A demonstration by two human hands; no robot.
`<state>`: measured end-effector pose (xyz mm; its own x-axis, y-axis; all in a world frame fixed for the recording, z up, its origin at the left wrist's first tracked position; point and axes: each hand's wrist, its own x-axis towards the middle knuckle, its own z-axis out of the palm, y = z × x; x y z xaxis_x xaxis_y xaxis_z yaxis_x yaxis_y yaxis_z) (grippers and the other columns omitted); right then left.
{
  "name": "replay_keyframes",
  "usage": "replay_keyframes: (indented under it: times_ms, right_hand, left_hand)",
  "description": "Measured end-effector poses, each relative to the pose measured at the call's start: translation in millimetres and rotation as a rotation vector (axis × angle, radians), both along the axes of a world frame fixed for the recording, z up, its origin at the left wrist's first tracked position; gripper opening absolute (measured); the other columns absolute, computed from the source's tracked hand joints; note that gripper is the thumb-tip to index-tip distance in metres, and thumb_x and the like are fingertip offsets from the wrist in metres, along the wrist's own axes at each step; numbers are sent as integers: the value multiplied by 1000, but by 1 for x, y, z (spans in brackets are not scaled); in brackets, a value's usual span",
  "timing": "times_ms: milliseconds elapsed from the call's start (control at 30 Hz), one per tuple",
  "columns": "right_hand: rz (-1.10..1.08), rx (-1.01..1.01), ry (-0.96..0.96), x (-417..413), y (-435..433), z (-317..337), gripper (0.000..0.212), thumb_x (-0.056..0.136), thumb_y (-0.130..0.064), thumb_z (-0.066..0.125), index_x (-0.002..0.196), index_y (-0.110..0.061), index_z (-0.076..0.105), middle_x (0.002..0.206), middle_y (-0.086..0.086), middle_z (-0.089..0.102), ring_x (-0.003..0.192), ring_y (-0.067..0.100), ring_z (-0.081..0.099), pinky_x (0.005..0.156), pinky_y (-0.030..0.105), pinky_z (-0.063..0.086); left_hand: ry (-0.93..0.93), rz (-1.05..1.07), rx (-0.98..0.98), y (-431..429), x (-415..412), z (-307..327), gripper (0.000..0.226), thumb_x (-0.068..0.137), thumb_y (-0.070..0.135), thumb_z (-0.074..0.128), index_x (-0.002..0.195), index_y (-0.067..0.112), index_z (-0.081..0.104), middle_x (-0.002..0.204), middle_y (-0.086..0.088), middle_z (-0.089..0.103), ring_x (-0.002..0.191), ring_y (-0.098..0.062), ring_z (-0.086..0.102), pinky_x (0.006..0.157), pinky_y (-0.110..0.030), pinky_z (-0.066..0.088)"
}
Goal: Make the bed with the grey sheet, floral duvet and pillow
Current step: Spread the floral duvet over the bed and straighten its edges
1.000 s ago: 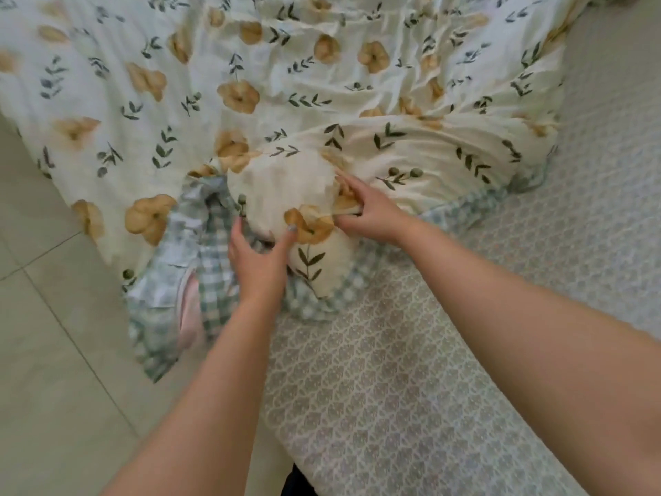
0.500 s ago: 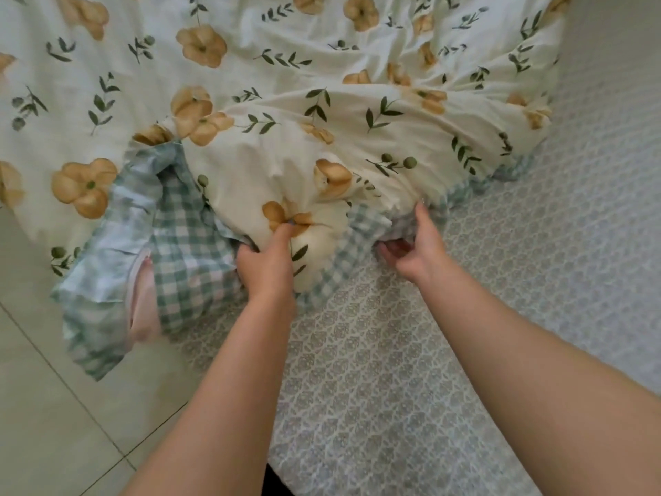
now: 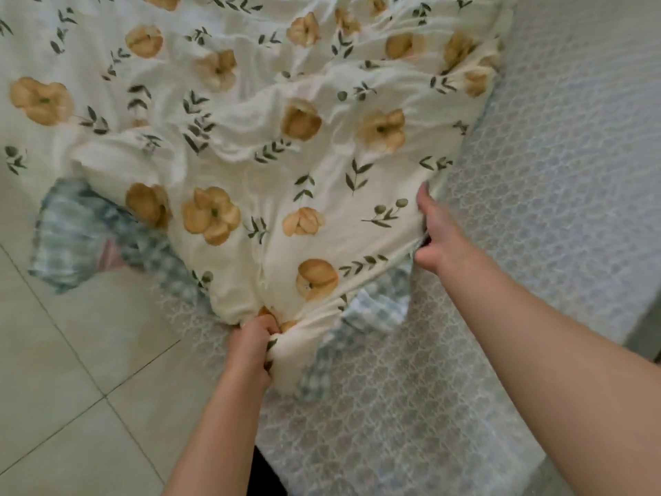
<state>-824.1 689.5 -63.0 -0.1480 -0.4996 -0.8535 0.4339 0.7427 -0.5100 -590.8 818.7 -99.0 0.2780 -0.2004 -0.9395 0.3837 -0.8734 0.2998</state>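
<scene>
The floral duvet (image 3: 272,145), cream with orange flowers and a green-checked underside, lies rumpled across the upper part of the bed. Under it the grey patterned sheet (image 3: 411,406) covers the mattress. My left hand (image 3: 250,349) grips a bunched corner of the duvet near the bed's left edge. My right hand (image 3: 438,238) pinches the duvet's edge further right, thumb underneath. The cloth is stretched between the two hands. No pillow is in view.
Pale floor tiles (image 3: 71,388) lie to the left of the bed. A checked flap of the duvet (image 3: 71,238) hangs over the bed's side toward the floor. The grey sheet shows bare on the right (image 3: 554,155).
Both hands have pulled the duvet's edge toward me and spread apart. The right hand shifted right along the edge; the left now clutches a bunched corner lower down.
</scene>
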Motion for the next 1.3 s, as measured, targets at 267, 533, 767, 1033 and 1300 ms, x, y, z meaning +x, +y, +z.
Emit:
replay_keyframes:
  times_ms: [267,533,767,1033,1300]
  right_hand:
    - [450,127,199,-108,100,4,38,84,-43,69,105,-12,66,90,6,76,80,21,73,68,35,59]
    - [444,83,648,-164,224,-25,58,97,-43,50,136,-1,44,129,10,54,118,31,52,95,33,44]
    - [330,-26,598,-164,302,-12,47,97,-43,50,128,-7,51,117,6,59,106,24,57,92,33,46]
    - [166,-29,447,-190,398,-10,42,95,-41,56,123,-10,54,113,6,64,99,22,63,84,35,56]
    - [341,206,367,-193,423,-44,22,86,-18,72,100,-12,56,92,5,63,77,20,60,63,31,53]
  left_hand:
    - [232,-102,148,156,-137,6,21,61,4,52,79,11,44,77,-6,46,66,-20,42,54,-28,31]
    - [4,-14,-47,236,-168,22,24,71,-2,56,95,6,55,73,-5,60,64,-20,55,42,-19,38]
    - [-78,-18,-114,297,-164,21,26,70,-7,50,87,12,55,77,-8,59,69,-24,55,56,-26,40]
    - [-160,8,-130,382,-178,28,28,73,-7,55,96,9,58,86,-7,64,71,-20,57,57,-25,43]
    - [-551,-295,83,416,-167,-10,90,62,37,88,127,7,35,129,-17,49,116,-38,50,95,-45,43]
